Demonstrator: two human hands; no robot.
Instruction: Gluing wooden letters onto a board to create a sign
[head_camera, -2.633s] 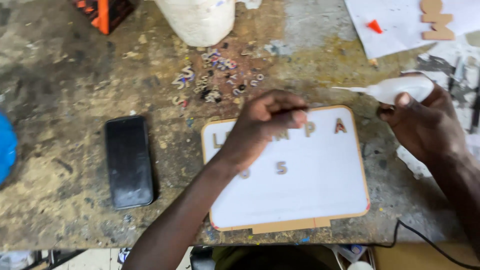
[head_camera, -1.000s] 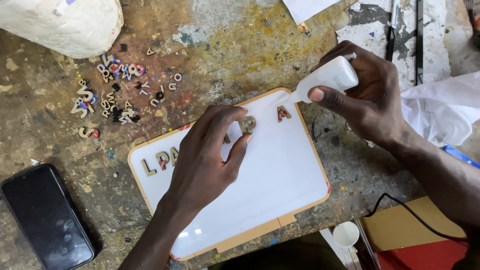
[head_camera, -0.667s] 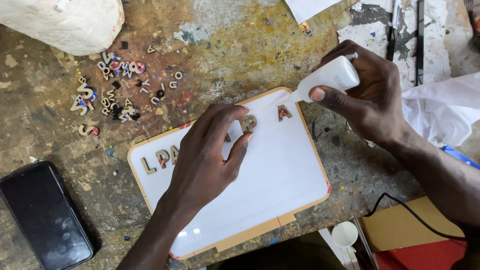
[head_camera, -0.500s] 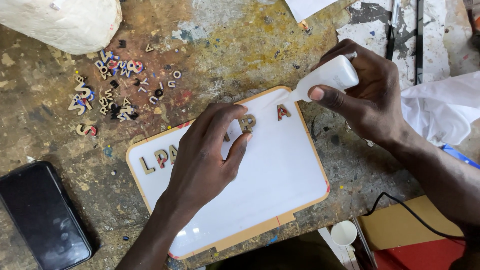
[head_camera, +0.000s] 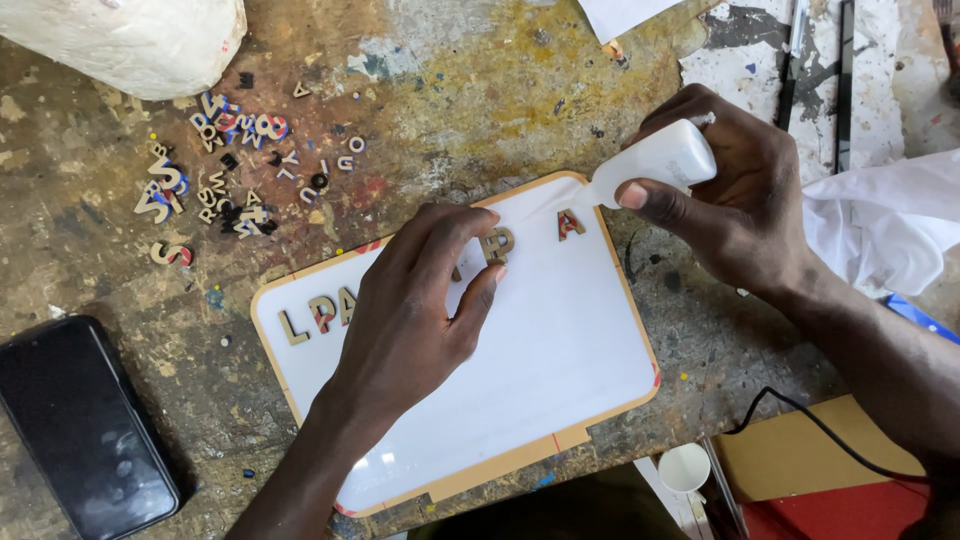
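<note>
A white board (head_camera: 560, 350) with a tan wooden rim lies tilted on the worn bench. Small wooden letters are set along its top edge, some left of my hand (head_camera: 318, 316) and two to the right (head_camera: 570, 225). My left hand (head_camera: 415, 305) rests on the board, fingertips pressing a letter (head_camera: 497, 243) near the middle of the row. My right hand (head_camera: 735, 195) grips a white squeeze bottle (head_camera: 655, 163), whose nozzle points down-left at the board's upper right corner.
A heap of loose small letters (head_camera: 225, 160) lies at upper left beside a white sack (head_camera: 130, 40). A black phone (head_camera: 80, 425) lies at lower left. White cloth (head_camera: 890, 225), a black cable (head_camera: 800, 420), cardboard (head_camera: 800, 450) and a small white cup (head_camera: 685, 467) sit at right.
Since 2.6 s ago the view has shifted and my right hand has brought the bottle's nozzle to the board's corner. In the last second both hands stay almost still.
</note>
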